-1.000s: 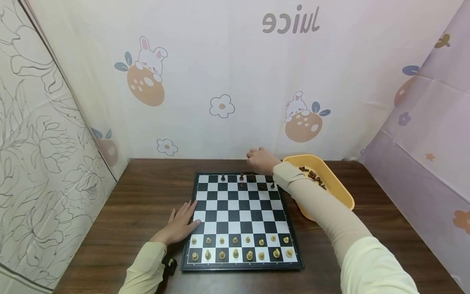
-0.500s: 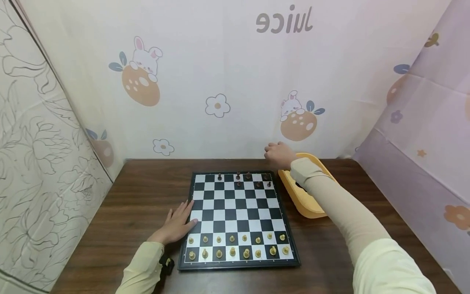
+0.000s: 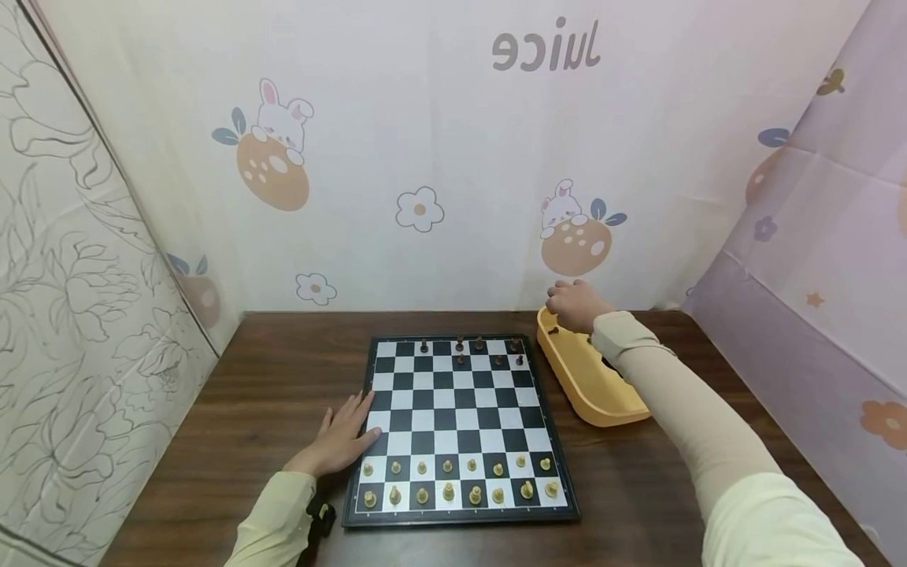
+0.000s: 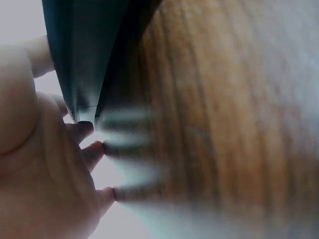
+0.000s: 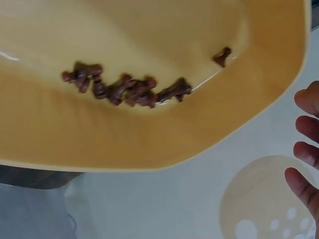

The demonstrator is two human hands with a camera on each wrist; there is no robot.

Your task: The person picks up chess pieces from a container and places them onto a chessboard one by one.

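Note:
My left hand point(image 3: 336, 441) rests with straight fingers on the left edge of a black-and-white chessboard point(image 3: 460, 523). In the left wrist view that hand point(image 4: 45, 149) lies against the board's dark side point(image 4: 87, 59). My right hand point(image 3: 577, 305) is over the far end of a yellow tray point(image 3: 581, 370). Its fingers point(image 5: 308, 127) look loosely bent and apart in the right wrist view, with nothing seen between them. Several brown chess pieces point(image 5: 139, 92) lie heaped in the tray, and a single brown piece point(image 5: 223, 57) lies apart from them.
Cream chess pieces point(image 3: 448, 492) stand in two rows along the board's near side. Several brown chess pieces point(image 3: 460, 344) stand at its far side. The wooden table point(image 3: 283, 370) ends at a printed curtain point(image 3: 425, 260) behind. A small black object point(image 3: 324, 520) is by the left wrist.
From above the board's far edge, my right hand has travelled right to the tray's far end. The left hand stays on the board's edge. The head view has shifted slightly.

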